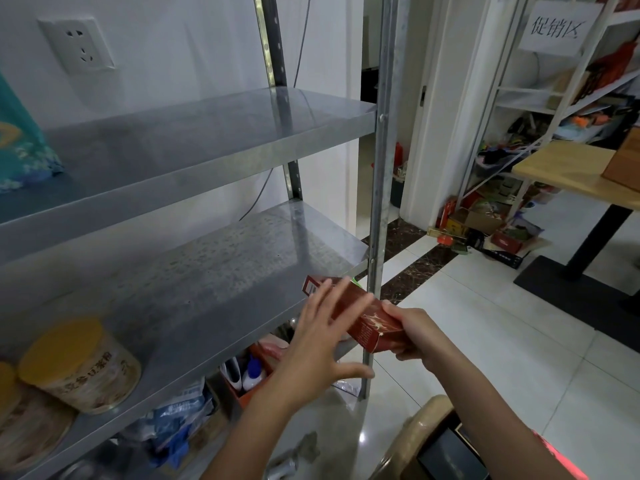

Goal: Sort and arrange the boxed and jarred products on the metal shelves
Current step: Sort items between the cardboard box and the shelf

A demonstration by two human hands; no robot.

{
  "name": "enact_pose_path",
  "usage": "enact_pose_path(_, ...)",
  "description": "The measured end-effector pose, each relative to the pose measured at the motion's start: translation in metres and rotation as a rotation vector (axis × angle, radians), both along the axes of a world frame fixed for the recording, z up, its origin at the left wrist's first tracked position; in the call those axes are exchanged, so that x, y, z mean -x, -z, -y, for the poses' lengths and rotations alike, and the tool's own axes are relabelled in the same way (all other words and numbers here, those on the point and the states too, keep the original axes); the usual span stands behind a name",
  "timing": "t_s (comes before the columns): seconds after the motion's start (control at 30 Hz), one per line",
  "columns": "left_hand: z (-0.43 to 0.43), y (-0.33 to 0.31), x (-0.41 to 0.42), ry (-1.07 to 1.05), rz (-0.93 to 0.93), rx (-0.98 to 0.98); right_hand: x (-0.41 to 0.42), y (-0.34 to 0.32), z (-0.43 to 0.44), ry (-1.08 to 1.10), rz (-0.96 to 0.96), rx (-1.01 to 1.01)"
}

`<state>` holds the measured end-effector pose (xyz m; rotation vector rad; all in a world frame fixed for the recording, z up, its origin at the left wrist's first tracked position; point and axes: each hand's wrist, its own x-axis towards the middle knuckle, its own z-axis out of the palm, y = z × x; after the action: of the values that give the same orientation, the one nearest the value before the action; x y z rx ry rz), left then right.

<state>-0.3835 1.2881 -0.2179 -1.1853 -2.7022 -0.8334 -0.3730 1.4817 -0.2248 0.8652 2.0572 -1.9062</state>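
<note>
The person is holding a red box [369,325] in the lower middle of the frame, just in front of the edge of the lower shelf [225,271] and close to the grey upright post [379,202]. The right hand [415,336] is gripping the near end of the box, thumb on top and the other fingers curling underneath. The left hand [322,344] is lying flat against the box's long side, its fingers [332,296] straight and spread wide, thumb sticking out to the right. The box is tilting, its far end pointing up and to the left over the shelf edge; whether it is touching the shelf I cannot tell. At the lower left of the frame a jar with a yellow lid [79,365] is standing on that same shelf, and a second jar [20,420] is sitting just beside it, cut off by the frame's edge. On the upper shelf [207,133], at the far left, a teal bag [20,143] is leaning upright. Under the lower shelf an orange bin [242,393] is holding white bottles. A wall socket [78,45] is showing at upper left, a paper sign [557,27] is hanging at upper right, and a wooden table [561,168] is standing at the right.
</note>
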Motion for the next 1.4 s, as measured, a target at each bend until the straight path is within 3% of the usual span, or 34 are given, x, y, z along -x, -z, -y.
enact_pose_path(0.03, -0.001, 0.002, 0.0, 0.033, -0.165, 0.048, -0.001, -0.002, 0.0, -0.022, 0.014, 0.004)
enact_pose_path(0.1, -0.005, 0.003, 0.0, 0.013, -0.35, -0.049, -0.004, -0.005, 0.001, -0.081, 0.044, 0.015)
enact_pose_path(0.23, -0.009, 0.0, -0.001, -0.049, -0.288, -0.202, -0.01, -0.008, -0.008, -0.147, 0.053, 0.098)
enact_pose_path(0.33, -0.007, -0.008, -0.001, -0.238, 0.113, -0.406, -0.013, -0.005, -0.016, -0.112, -0.061, 0.164)
enact_pose_path(0.47, -0.012, -0.019, 0.007, -0.439, 0.665, -0.834, -0.026, 0.011, -0.02, -0.179, -0.295, 0.018)
enact_pose_path(0.53, -0.016, -0.016, 0.01, -0.46, 0.865, -0.992, -0.034, 0.02, -0.022, -0.218, -0.33, -0.023)
enact_pose_path(0.63, -0.022, -0.008, 0.009, -0.419, 1.134, -1.137, -0.044, 0.029, -0.027, -0.132, -0.35, 0.099)
enact_pose_path(0.73, -0.032, 0.002, 0.009, -0.401, 1.182, -1.077, -0.053, 0.031, -0.04, -0.048, -0.381, 0.143)
enact_pose_path(0.87, -0.049, 0.011, 0.015, -0.407, 0.918, -0.82, -0.069, 0.032, -0.067, -0.019, -0.331, 0.005)
enact_pose_path(1.0, -0.071, 0.031, 0.019, -0.293, 0.877, -0.629, -0.091, 0.036, -0.091, -0.016, -0.267, -0.031)
enact_pose_path(1.23, -0.125, 0.069, 0.015, -0.39, 1.076, -0.584, -0.128, 0.064, -0.116, 0.382, -0.198, 0.032)
enact_pose_path(1.4, -0.166, 0.101, 0.001, -0.275, 1.128, -0.389, -0.156, 0.092, -0.128, 0.663, -0.164, 0.073)
